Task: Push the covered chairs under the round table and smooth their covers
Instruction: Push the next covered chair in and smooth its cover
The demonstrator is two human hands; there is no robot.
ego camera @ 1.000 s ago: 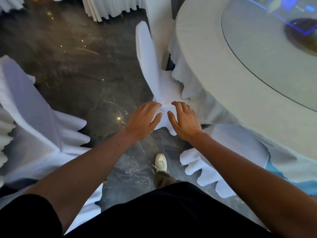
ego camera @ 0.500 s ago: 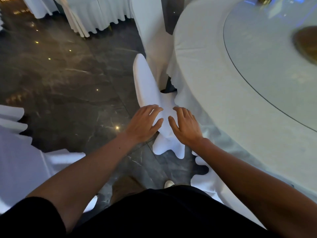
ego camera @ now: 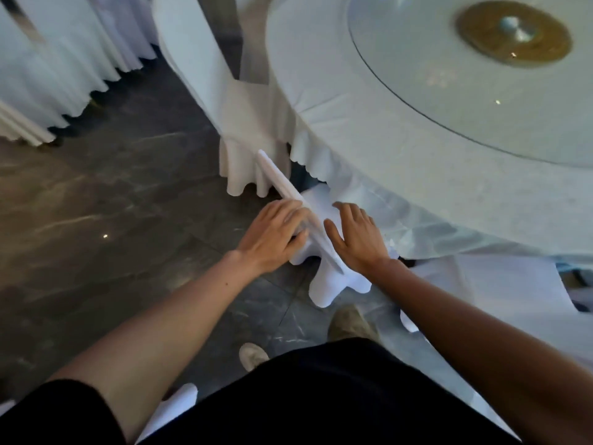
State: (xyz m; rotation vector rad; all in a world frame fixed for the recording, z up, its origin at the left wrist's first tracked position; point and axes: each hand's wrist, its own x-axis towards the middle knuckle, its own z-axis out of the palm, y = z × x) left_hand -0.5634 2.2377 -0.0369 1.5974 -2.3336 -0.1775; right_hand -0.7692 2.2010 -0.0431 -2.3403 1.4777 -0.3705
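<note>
Since the frame 0.5 s ago, the covered chair (ego camera: 324,284) has turned edge-on to you and closed on the near-left edge of the worktop (ego camera: 353,123). Its top ridge now runs toward the tablecloth skirt (ego camera: 321,155). Your left hand (ego camera: 272,234) lies on the outer face of the chair back, and your right hand (ego camera: 356,239) on the face toward the worktop. On both hands the fingers are spread and fairly straight, pressing the cover flat and gripping nothing. I judge you are in the pushing step, with smoothing just starting. Next you need a steady forward push until the seat sits under the cloth beside the neighbouring chair (ego camera: 247,130), then strokes down both faces.
</note>
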